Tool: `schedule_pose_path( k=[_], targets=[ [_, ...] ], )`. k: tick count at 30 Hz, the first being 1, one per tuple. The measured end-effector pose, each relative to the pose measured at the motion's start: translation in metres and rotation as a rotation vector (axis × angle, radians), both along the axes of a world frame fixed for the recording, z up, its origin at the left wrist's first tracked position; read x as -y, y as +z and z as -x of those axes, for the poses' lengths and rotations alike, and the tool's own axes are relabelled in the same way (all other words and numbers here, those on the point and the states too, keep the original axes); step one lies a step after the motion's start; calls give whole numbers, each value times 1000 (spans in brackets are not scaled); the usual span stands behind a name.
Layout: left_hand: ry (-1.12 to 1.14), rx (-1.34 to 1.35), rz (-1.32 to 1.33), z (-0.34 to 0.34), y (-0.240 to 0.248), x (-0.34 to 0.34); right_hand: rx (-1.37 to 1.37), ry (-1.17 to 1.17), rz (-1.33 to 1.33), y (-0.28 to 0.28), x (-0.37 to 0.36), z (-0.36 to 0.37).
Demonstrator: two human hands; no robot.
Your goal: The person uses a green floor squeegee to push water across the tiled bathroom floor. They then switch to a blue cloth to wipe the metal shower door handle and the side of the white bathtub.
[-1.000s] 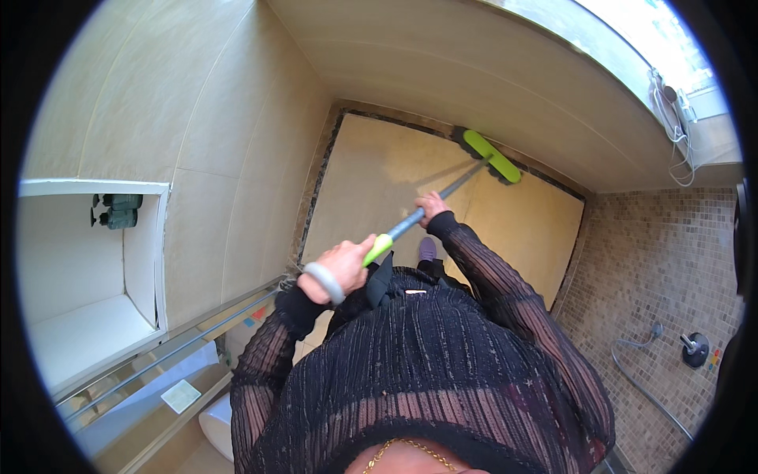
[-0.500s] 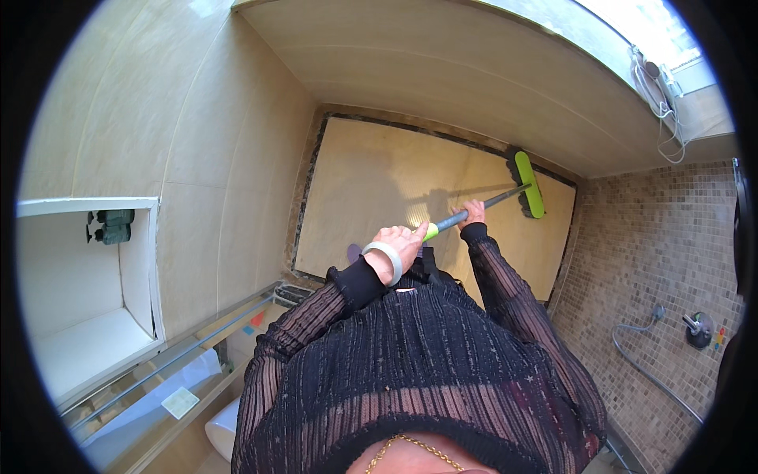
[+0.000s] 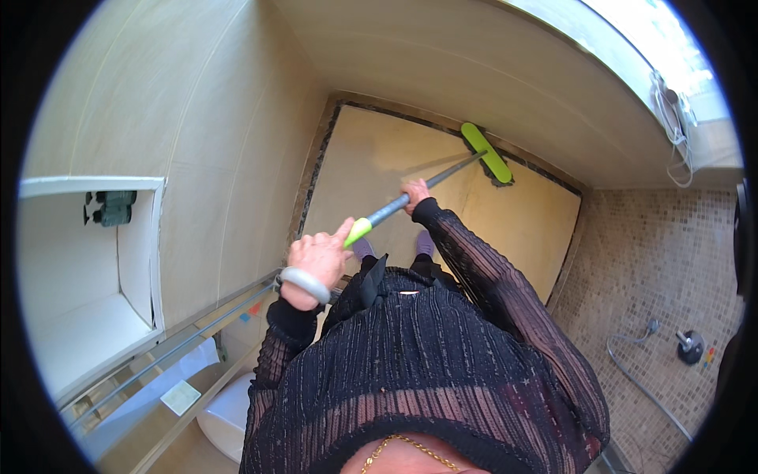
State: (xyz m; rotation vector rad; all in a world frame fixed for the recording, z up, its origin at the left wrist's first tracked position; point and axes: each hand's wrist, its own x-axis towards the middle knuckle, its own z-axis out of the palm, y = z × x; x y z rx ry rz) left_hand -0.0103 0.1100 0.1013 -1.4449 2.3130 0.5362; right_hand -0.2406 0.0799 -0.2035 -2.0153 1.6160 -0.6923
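Note:
I hold a long-handled broom with a grey shaft [image 3: 442, 178] and a lime green head [image 3: 487, 152]. My left hand [image 3: 318, 257], with a pale bangle on the wrist, grips the green end of the handle. My right hand [image 3: 414, 192] grips the grey shaft further down. The green head rests on the beige floor [image 3: 379, 166] against the far wall's base. My feet in purple socks [image 3: 425, 242] show below the shaft. Both arms are in black sheer sleeves.
Beige tiled walls close in on the left and far side. A white recessed shelf [image 3: 87, 316] with a dark object lies left. A mosaic-tiled wall with a shower hose [image 3: 643, 379] and tap knob [image 3: 689, 345] stands right. A white toilet [image 3: 225, 415] is at lower left.
The broom head has swung from the right side of the floor back toward the far wall's middle. My left hand has moved left and lower with the handle's end.

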Motion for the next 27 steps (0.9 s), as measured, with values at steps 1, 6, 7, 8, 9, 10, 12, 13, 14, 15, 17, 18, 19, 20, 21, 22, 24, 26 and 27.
schedule_pose_path(
  k=[1,6,7,8,9,10,12,13,14,15,17,18,19,20,21,22,24,26,27],
  targets=[
    [25,2,39,-9,6,-2,18,46,-17,11,9,-13],
    [214,47,123,-33,35,-28,77,336,2,31,48,-78],
    [255,49,106,-34,37,-33,72,407,9,33,57,-88],
    [295,61,116,-32,36,-38,66,475,17,35,66,-96],
    [338,77,124,-30,31,-43,17,553,-19,37,78,-106],
    [380,83,138,-34,22,-41,19,544,7,36,90,-114],
    [467,55,96,-8,8,-61,43,548,54,34,86,-111],
    [481,38,105,0,-1,-69,-51,653,39,33,96,-106],
    [493,22,113,5,-6,-79,-155,650,-22,31,99,-104],
    [542,-31,43,3,-2,-87,-257,664,-95,41,90,-105],
    [581,-85,30,-13,-11,-109,-511,682,-213,45,71,-111],
    [628,-70,-17,-20,-7,-123,-507,762,-291,57,62,-118],
    [643,-128,-10,-31,-5,-136,-542,790,-295,64,52,-128],
    [656,-170,-24,-45,-5,-147,-578,810,-303,70,39,-137],
    [671,-204,-23,-56,2,-159,-558,793,-332,84,23,-146],
    [685,-253,-24,-63,21,-161,-531,774,-360,93,10,-155],
    [692,-311,-4,-81,41,-168,-435,812,-198,78,-9,-170],
    [693,-288,2,-99,42,-171,-428,759,-213,81,-26,-190],
    [695,-281,11,-102,41,-172,-431,763,-186,77,-27,-196]
  ],
)
